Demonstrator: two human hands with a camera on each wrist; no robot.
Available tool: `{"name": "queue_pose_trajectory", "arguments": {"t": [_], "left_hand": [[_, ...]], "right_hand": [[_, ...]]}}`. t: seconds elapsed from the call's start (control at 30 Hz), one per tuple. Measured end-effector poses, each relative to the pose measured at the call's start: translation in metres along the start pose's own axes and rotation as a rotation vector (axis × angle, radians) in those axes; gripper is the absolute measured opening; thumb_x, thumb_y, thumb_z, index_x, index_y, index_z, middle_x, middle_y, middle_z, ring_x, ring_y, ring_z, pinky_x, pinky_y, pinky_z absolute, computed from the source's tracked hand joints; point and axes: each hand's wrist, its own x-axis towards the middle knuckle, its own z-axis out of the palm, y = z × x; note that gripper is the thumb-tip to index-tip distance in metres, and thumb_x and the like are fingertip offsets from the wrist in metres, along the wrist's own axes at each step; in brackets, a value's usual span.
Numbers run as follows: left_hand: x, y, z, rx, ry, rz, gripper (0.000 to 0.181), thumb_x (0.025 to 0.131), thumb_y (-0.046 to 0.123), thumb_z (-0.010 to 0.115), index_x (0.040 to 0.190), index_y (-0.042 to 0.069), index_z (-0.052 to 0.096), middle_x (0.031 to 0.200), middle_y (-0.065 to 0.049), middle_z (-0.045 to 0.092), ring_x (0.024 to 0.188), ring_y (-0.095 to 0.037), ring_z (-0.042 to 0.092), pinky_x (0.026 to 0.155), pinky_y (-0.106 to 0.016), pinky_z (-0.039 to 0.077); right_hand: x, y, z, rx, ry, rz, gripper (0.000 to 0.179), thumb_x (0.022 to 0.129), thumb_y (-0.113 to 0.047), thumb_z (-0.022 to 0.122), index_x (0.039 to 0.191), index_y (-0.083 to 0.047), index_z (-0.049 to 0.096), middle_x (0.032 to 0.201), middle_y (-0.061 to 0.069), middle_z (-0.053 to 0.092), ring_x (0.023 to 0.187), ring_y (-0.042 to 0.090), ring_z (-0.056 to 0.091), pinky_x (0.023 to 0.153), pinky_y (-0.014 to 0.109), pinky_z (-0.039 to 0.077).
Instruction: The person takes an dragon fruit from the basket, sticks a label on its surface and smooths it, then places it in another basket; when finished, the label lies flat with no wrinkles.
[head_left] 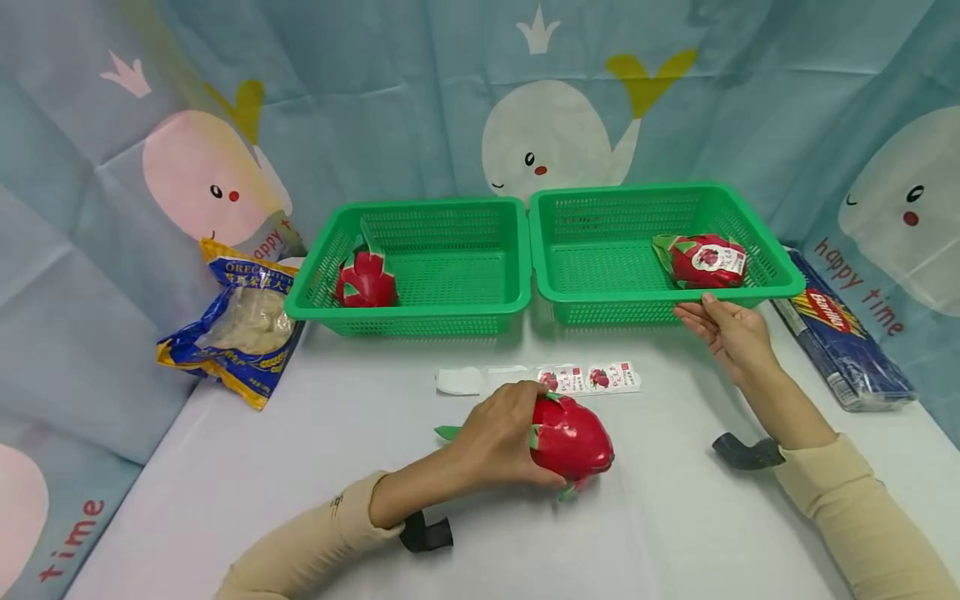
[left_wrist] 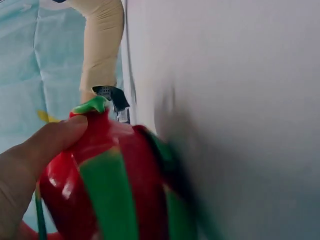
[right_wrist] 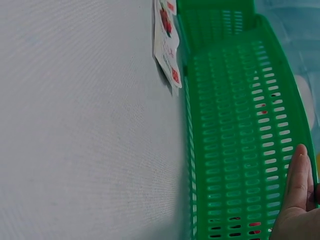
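Note:
My left hand (head_left: 502, 437) grips a red dragon fruit (head_left: 572, 437) with green scales, close over the white table. In the left wrist view, the thumb (left_wrist: 60, 135) presses on the fruit's (left_wrist: 107, 170) red skin. My right hand (head_left: 731, 337) is at the front rim of the right green basket (head_left: 592, 296), its fingers fairly straight and nothing held. In the right wrist view, the fingers (right_wrist: 298, 177) lie along the basket's outer wall (right_wrist: 235, 135). Inside that basket is a dragon fruit (head_left: 705, 260) with a white label on it.
Another dragon fruit (head_left: 366, 281) lies in the left green basket (head_left: 408, 315). A strip of labels (head_left: 607, 377) is on the table behind my left hand. A blue-and-yellow pasta bag (head_left: 251, 321) stands at left, and blue Barilla packs (head_left: 843, 333) lie at right.

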Motion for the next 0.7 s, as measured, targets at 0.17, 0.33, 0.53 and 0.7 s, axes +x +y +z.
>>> {"name": "queue_pose_trajectory", "arguments": {"t": [0.17, 0.33, 0.53, 0.7], "left_hand": [[-0.002, 0.000, 0.012, -0.037, 0.064, 0.067, 0.094, 0.054, 0.055, 0.082, 0.125, 0.006, 0.044, 0.122, -0.004, 0.053, 0.111, -0.017, 0.051, 0.086, -0.030, 0.051], [-0.005, -0.006, 0.011, -0.166, 0.055, 0.060, 0.097, 0.056, 0.052, 0.083, 0.132, 0.008, 0.039, 0.126, -0.004, 0.051, 0.116, -0.015, 0.049, 0.090, -0.032, 0.050], [0.008, -0.029, -0.013, -0.297, 0.080, 0.048, 0.061, 0.076, 0.038, 0.074, 0.125, 0.009, 0.053, 0.121, -0.002, 0.060, 0.114, -0.015, 0.055, 0.091, -0.034, 0.049], [0.029, -0.065, -0.030, -0.291, 0.076, 0.050, 0.026, 0.088, 0.024, 0.061, 0.109, 0.007, 0.066, 0.105, -0.003, 0.069, 0.097, -0.014, 0.064, 0.084, -0.032, 0.052]], "right_hand": [[0.000, 0.002, -0.001, -0.019, -0.035, -0.030, 0.024, 0.096, -0.007, 0.043, 0.092, 0.007, 0.062, 0.091, 0.016, 0.071, 0.089, 0.022, 0.069, 0.078, 0.025, 0.053], [0.000, 0.009, 0.003, -0.155, -0.128, 0.077, 0.026, 0.098, -0.007, 0.040, 0.101, 0.003, 0.063, 0.096, 0.011, 0.071, 0.091, 0.018, 0.068, 0.079, 0.025, 0.053], [0.003, 0.036, 0.041, -1.091, -0.351, 0.107, 0.029, 0.089, -0.010, 0.060, 0.112, 0.007, 0.059, 0.103, 0.013, 0.069, 0.091, 0.014, 0.067, 0.079, 0.025, 0.054], [0.011, 0.066, 0.070, -1.557, -0.524, -0.095, 0.031, 0.079, -0.009, 0.070, 0.106, 0.005, 0.065, 0.101, 0.017, 0.068, 0.094, 0.028, 0.064, 0.081, 0.040, 0.053]]}}
